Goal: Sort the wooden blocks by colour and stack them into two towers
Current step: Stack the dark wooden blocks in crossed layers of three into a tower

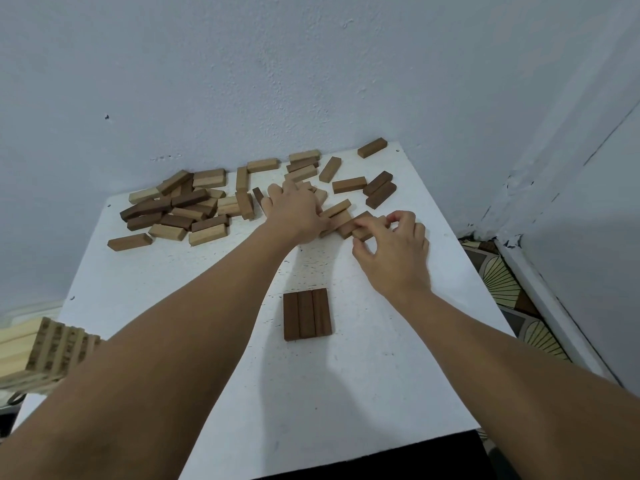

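Three dark brown blocks (307, 314) lie side by side as a flat layer near the middle of the white table (381, 375). A mixed pile of light and dark wooden blocks (180, 209) sprawls along the far edge by the wall. My left hand (294, 213) reaches into the middle of the pile, its fingers down among blocks; what it holds is hidden. My right hand (391, 247) pinches a brown block (363, 232) with thumb and fingers, just right of the left hand. A few more blocks (337, 214) lie between the hands.
Loose blocks (379, 190) lie at the far right near the wall corner, one (372, 147) at the back edge. A pale wooden box (41, 348) with printed sides stands off the table's left edge. Patterned floor (502, 282) shows beyond the right edge.
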The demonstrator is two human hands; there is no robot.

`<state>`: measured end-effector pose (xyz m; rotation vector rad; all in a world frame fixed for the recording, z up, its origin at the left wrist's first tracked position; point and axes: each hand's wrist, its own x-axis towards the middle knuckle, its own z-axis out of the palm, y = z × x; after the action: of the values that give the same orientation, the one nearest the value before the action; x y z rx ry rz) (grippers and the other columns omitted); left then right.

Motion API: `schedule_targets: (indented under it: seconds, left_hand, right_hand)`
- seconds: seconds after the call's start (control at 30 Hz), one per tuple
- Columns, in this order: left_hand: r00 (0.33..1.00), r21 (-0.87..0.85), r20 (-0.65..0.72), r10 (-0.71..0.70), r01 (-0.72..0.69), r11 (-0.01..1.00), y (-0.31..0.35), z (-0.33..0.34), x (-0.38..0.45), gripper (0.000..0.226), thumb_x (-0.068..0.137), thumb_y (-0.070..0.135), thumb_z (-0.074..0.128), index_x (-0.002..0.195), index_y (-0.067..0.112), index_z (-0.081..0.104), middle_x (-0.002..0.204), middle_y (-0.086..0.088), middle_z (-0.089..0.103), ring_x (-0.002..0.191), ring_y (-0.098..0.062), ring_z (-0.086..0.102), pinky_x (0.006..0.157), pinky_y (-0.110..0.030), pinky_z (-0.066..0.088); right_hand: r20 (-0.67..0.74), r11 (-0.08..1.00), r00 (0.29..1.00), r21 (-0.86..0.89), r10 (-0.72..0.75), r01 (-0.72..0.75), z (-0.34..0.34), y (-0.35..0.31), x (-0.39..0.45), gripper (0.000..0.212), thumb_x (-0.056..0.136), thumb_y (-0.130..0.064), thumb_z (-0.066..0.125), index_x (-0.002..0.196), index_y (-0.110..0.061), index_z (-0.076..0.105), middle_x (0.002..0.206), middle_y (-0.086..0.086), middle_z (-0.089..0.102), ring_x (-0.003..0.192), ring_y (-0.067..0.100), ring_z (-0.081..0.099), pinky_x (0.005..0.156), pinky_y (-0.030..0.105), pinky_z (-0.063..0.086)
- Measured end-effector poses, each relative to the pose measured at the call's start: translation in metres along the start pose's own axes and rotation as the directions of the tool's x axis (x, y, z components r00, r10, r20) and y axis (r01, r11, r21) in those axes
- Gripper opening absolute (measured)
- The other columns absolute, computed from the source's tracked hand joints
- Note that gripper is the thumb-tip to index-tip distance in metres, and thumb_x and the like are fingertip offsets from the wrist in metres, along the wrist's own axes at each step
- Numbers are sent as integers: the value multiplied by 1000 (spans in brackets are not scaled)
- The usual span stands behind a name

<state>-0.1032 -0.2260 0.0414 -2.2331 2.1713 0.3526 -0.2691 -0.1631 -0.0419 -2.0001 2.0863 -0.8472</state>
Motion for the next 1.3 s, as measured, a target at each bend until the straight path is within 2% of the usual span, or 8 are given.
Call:
schedule_targets:
  seconds: [0.23, 0.4, 0.6, 0.73, 0.87, 1.07, 1.2, 1.3]
  left_hand:
    - [995, 53, 62, -74, 70, 996, -18, 7, -20, 46, 97, 64, 57, 107, 21, 71, 139, -12, 42, 128, -37, 34, 106, -45, 29]
    - [994, -91, 20, -112, 113, 989, -36, 15, -47, 42, 91, 68, 63, 106, 29, 72, 135, -8, 47, 131, -34, 34, 105, -44, 28]
    - [998, -226, 26, -64, 68, 972, -43, 21, -61, 54, 81, 75, 68, 121, 39, 65, 130, -4, 51, 129, -32, 37, 106, -44, 34]
    - [999, -372, -5, -37, 32, 928, -41, 26, -57, 52, 87, 64, 71, 124, 29, 68, 123, -4, 61, 121, -26, 46, 96, -39, 44]
    - [1000, -459, 1, -12, 11, 889, -33, 22, -56, 45, 90, 47, 77, 126, 21, 70, 109, 2, 67, 96, -15, 59, 75, -28, 43]
    - [1000, -459, 23, -5, 15, 888, -34, 21, -55, 47, 90, 45, 79, 132, 25, 70, 108, 4, 63, 97, -13, 57, 83, -28, 45]
    - [996, -557, 84, 7, 41, 829, -39, 25, -57, 72, 81, 60, 80, 142, 27, 59, 120, -1, 61, 106, -17, 58, 88, -29, 45]
    - [995, -518, 94, 21, 30, 855, -35, 27, -52, 85, 73, 67, 82, 144, 28, 56, 128, -3, 60, 115, -22, 59, 99, -37, 50]
  right_hand:
    - [-11, 999, 1000, -47, 26, -26, 0, 2, -1, 27, 98, -44, 59, 125, -43, 56, 127, 8, 43, 112, 26, 43, 91, 43, 49]
    - [22, 997, 999, 75, 30, -31, -5, 0, -3, 62, 91, -51, 66, 146, -35, 45, 125, 5, 44, 112, 23, 43, 99, 39, 38]
    - [96, 973, 986, 200, -138, 117, -13, -3, -15, 71, 77, -60, 76, 135, -34, 45, 118, -10, 54, 111, 14, 53, 104, 37, 35]
    - [169, 968, 974, 225, -149, 109, -12, -3, -11, 74, 72, -68, 76, 132, -39, 44, 119, -16, 57, 107, 10, 56, 105, 39, 39]
    - [172, 966, 976, 244, -132, 87, -13, -2, -8, 81, 68, -71, 79, 134, -39, 43, 121, -20, 60, 108, 12, 56, 99, 35, 33]
    - [185, 963, 975, 259, -126, 76, -11, -1, -6, 88, 67, -73, 79, 138, -37, 41, 126, -21, 61, 114, 15, 54, 103, 40, 36]
    - [180, 976, 980, 214, -83, 43, -12, -1, -4, 85, 67, -78, 76, 134, -39, 43, 128, -16, 62, 120, 17, 51, 101, 39, 35]
    - [160, 974, 985, 223, -70, 33, -14, -2, -3, 77, 70, -77, 75, 134, -44, 46, 132, -15, 60, 125, 19, 45, 98, 35, 32]
